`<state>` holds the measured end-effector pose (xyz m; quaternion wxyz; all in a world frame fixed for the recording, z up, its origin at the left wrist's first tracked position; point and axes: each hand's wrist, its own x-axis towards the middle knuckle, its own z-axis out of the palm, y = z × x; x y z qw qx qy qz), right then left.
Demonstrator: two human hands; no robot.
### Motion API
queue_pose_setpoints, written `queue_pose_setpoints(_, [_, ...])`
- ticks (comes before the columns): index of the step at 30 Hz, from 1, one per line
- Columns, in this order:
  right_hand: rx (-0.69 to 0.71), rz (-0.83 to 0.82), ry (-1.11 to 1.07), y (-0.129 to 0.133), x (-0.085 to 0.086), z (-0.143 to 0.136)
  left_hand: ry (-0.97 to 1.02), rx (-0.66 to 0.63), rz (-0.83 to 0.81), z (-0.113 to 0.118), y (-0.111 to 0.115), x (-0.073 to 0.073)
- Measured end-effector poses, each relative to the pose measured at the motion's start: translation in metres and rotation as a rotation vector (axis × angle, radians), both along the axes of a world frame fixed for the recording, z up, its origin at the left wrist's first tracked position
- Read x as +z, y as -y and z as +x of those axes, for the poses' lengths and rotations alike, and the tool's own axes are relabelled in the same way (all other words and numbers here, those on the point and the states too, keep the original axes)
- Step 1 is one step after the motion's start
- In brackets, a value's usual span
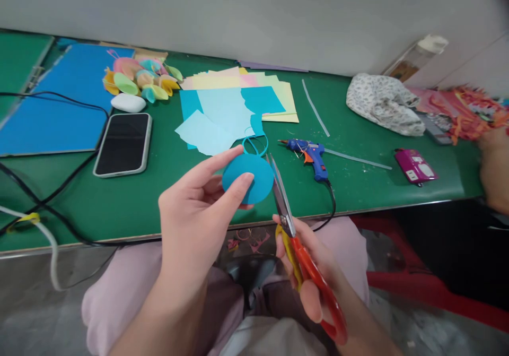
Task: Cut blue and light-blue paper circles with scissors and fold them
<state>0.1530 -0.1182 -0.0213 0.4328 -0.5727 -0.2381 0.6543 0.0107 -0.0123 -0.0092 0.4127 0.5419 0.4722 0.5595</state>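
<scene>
Between the thumb and fingers of my left hand [199, 207] is a round blue paper disc [254, 178], held above the table's front edge. My right hand [314, 271] grips scissors [314, 271] by their red and yellow handles. The scissor blades point away from me, slightly parted, right beside the disc's right edge; I cannot tell whether they touch it. A thin curled blue paper strip [264, 146] shows just behind the disc. Past it lie blue and pale paper sheets [222, 114], some with cut edges.
On the green table [167, 197] lie a blue glue gun [312, 154], a glue stick [316, 109], a phone [123, 145], paper petals [141, 77], a patterned cloth bundle [384, 104] and a purple box [415, 166]. Black cables [43, 205] cross the left. Another person's arm [495, 170] is at far right.
</scene>
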Motion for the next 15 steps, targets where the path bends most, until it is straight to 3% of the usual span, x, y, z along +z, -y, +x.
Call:
queue_pose_setpoints(5, [0.008,0.023,-0.011,-0.002,0.01,-0.001,-0.021,-0.003,0.007,-0.002,0.001,0.0])
queue_pose_setpoints(15, [-0.023,0.115,0.08,0.003,-0.011,0.002,0.04,0.065,-0.074,0.003,0.001,0.013])
